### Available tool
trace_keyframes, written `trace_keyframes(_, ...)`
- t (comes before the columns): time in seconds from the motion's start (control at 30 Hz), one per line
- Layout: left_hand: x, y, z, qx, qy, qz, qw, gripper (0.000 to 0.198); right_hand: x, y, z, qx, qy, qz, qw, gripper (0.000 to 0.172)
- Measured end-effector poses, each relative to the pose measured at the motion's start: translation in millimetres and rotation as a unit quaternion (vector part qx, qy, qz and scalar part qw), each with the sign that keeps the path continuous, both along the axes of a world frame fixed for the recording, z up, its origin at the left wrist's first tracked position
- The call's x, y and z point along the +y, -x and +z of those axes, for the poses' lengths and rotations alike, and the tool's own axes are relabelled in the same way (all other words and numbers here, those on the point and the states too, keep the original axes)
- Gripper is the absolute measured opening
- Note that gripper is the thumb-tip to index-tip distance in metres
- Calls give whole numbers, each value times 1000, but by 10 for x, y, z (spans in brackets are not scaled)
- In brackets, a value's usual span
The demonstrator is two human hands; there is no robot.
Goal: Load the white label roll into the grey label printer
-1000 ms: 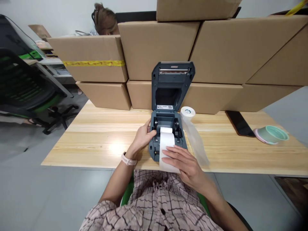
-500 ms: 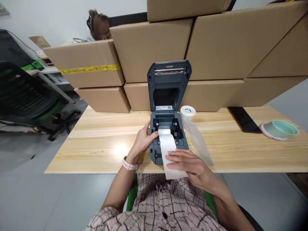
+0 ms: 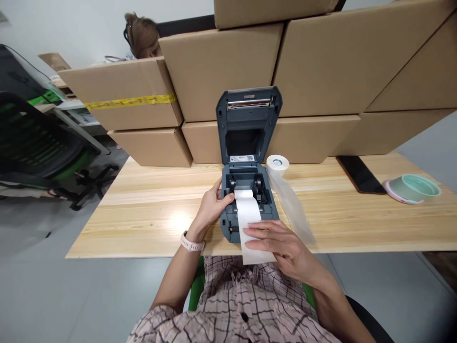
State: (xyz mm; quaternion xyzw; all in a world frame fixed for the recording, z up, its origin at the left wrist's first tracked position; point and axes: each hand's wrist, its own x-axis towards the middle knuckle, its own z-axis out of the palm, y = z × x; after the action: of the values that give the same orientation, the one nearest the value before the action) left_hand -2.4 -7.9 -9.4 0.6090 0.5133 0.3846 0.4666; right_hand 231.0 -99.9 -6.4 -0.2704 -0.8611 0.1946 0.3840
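A dark grey label printer (image 3: 226, 222) stands on the table with its lid (image 3: 246, 125) raised. Along its left side, my left hand (image 3: 211, 206) is closed, fingers outside and thumb over the edge beside the white roll inside. From that small roll a white label strip (image 3: 248, 226) runs forward over the printer's front and past the table edge. My right hand (image 3: 280, 243) has its fingers across the strip's lower part; its thumb is hidden beneath. Another label roll (image 3: 277, 164) stands right of the printer, its translucent tail (image 3: 294, 207) trailing toward the table's front.
Stacked cardboard boxes (image 3: 221, 71) form a wall behind the printer. On the wooden table (image 3: 143, 214), a phone (image 3: 360, 175) and a green cup-like container (image 3: 414, 187) lie at right. Beyond the boxes a person's head (image 3: 143, 37) shows. An office chair (image 3: 39, 138) is at far left.
The view has shifted slightly. Both hands keep their places on the printer and the label strip, with no clear movement of either thing.
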Motion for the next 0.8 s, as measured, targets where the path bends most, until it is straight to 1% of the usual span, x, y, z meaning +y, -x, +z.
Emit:
trace_keyframes(0.1,28,-3,-8,-6,3,1,1000,67,15,1,-53,3,6,6,1000,63)
trace_keyframes(0.17,39,7,-20,8,8,6,1000,68,19,7,-98,6,9,11,1000,61)
trace_keyframes(0.2,31,11,-24,18,10,13,1000,71,15,7,-107,6,11,13,1000,58)
trace_keyframes(0.27,-35,9,-25,24,3,47,999,81,-7,-10,-69,-17,20,21,999,43)
trace_keyframes(0.3,-96,-2,-23,18,-9,65,998,88,-19,-34,-11,-44,26,36,998,36)
trace_keyframes(0.33,-175,-19,-19,6,-24,79,997,94,-25,-71,73,-73,31,61,995,38)
trace_keyframes(0.37,-269,-42,-17,-11,-38,82,996,101,-16,-119,182,-95,34,92,991,50)
trace_keyframes(0.4,-370,-69,-18,-23,-47,72,996,106,19,-175,309,-102,33,116,987,63)
trace_keyframes(0.43,-474,-97,-22,-34,-43,54,997,111,89,-236,448,-90,27,124,988,70)
trace_keyframes(0.47,-575,-123,-28,-44,-35,37,998,117,204,-294,589,-58,18,108,992,69)
trace_keyframes(0.5,-666,-146,-36,-51,-26,28,998,121,370,-343,723,-14,6,58,998,66)
trace_keyframes(0.53,-746,-164,-43,-58,-16,25,998,124,588,-376,844,29,-3,-14,999,64)
trace_keyframes(0.57,-813,-178,-50,-65,-6,26,998,125,851,-390,947,71,-18,-93,993,61)
trace_keyframes(0.6,-868,-186,-55,-74,5,30,997,125,1147,-381,1029,112,-29,-145,983,63)
trace_keyframes(0.63,-912,-191,-59,-84,18,33,996,124,1456,-351,1090,146,-26,-165,975,70)
trace_keyframes(0.7,-978,-192,-68,-113,45,32,992,123,2023,-247,1164,172,23,-169,970,83)
trace_keyframes(0.73,-1004,-191,-77,-129,55,33,990,123,2233,-186,1185,175,54,-167,969,82)
trace_keyframes(0.77,-1027,-189,-90,-143,61,36,987,124,2372,-130,1197,175,81,-158,968,82)
trace_keyframes(0.8,-1050,-186,-107,-155,64,39,985,124,2428,-85,1202,174,98,-150,968,81)
